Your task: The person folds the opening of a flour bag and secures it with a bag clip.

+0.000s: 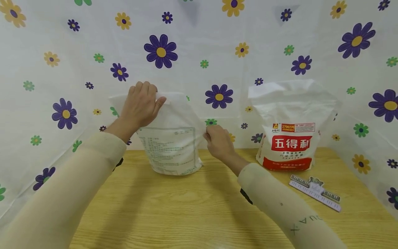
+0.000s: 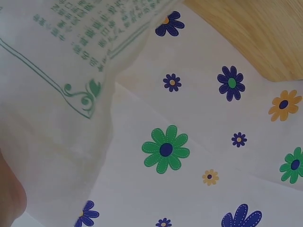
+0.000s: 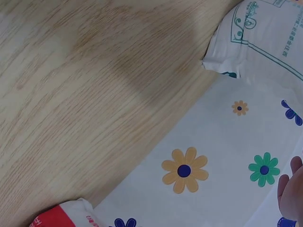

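A white flour bag [image 1: 174, 148] with green print on its facing side stands at the back of the table, left of centre. My left hand [image 1: 141, 103] grips its top edge from above, thumb on the near side and fingers over the back. At the bag's right side, my right hand [image 1: 219, 141] pinches the edge with curled fingers. The left wrist view shows the bag's white upper part [image 2: 52, 127] close up, with part of the left hand [image 2: 10, 194] at the edge. In the right wrist view, the right hand [image 3: 292, 194] is only partly visible.
Another white flour bag [image 1: 289, 143] with a red label stands upright at the back right. A long clip [image 1: 315, 192] with ruler-like markings lies before it on the wooden table [image 1: 186, 214]. A flower-patterned sheet [image 1: 192, 41] covers the back and sides.
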Available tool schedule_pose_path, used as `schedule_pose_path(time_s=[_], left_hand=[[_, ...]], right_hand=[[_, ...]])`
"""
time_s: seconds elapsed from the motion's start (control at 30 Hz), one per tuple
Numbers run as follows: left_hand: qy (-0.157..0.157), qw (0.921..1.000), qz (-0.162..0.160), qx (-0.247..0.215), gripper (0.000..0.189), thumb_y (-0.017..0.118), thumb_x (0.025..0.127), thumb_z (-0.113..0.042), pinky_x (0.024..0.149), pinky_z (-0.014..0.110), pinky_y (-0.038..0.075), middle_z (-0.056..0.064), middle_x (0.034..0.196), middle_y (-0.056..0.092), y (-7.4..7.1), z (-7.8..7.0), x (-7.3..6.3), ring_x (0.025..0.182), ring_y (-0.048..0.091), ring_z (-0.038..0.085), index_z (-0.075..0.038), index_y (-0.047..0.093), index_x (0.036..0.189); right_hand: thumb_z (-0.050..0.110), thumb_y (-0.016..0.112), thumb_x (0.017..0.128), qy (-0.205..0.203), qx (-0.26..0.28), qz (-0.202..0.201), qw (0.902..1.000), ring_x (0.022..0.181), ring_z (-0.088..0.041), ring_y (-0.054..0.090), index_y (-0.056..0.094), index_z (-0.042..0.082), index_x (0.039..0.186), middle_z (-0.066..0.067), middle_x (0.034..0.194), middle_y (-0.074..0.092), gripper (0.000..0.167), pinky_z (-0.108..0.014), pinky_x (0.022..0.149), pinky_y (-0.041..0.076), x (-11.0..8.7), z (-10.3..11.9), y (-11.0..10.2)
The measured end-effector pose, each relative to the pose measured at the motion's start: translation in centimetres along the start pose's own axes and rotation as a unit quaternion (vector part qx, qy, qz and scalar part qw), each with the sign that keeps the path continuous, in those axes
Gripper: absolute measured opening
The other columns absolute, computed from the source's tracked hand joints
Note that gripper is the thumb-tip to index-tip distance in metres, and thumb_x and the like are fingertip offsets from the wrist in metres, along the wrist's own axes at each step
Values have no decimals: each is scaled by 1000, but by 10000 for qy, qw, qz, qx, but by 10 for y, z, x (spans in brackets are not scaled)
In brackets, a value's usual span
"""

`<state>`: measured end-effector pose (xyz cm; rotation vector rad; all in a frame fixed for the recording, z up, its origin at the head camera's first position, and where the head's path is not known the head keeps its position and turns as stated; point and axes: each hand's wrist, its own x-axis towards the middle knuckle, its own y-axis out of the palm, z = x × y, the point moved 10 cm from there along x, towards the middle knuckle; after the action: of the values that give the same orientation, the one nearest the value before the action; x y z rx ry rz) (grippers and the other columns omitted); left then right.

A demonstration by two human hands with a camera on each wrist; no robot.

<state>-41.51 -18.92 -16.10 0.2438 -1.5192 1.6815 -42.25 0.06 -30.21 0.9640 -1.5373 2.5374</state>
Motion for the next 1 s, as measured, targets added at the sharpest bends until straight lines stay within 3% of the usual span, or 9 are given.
schedule_pose_path(time_s=[0.27,0.5,0.77,0.9,1.0], left_hand=[[172,9998,-18,107,43,42,106,-38,68,40,30,13,78,37,-5,-3,-2,74,37,30,2,43,89],[268,9996,41,20,44,42,105,-40,68,40,29,12,77,36,-11,-20,1,73,36,29,1,42,87],[426,9988,-234,-64,45,44,104,-41,66,38,28,11,76,35,-18,-42,3,71,35,29,0,41,85],[559,9978,-314,-183,53,32,106,-48,66,38,27,11,75,34,-23,-55,5,70,34,29,0,41,84],[625,9973,-330,-178,54,32,106,-49,65,38,27,10,74,35,-25,-64,5,70,34,28,0,42,83]], right_hand=[[18,58,100,-173,-108,-136,9997,81,-25,58,58,10,83,-5,81,63,19,-41,75,47,-7,-9,-13],[16,58,100,-270,-28,-196,9994,80,-26,57,60,9,84,-6,81,62,18,-42,75,47,-12,-19,-19],[12,59,99,-476,146,-286,9984,78,-26,55,56,8,80,-7,78,60,19,-40,74,46,-22,-30,-34],[10,59,98,-557,245,-385,9974,74,-25,51,54,8,78,-6,75,55,21,-37,69,44,-29,-34,-44],[9,59,98,-614,278,-397,9969,71,-23,49,53,8,78,-6,73,53,21,-36,68,42,-33,-39,-49]])
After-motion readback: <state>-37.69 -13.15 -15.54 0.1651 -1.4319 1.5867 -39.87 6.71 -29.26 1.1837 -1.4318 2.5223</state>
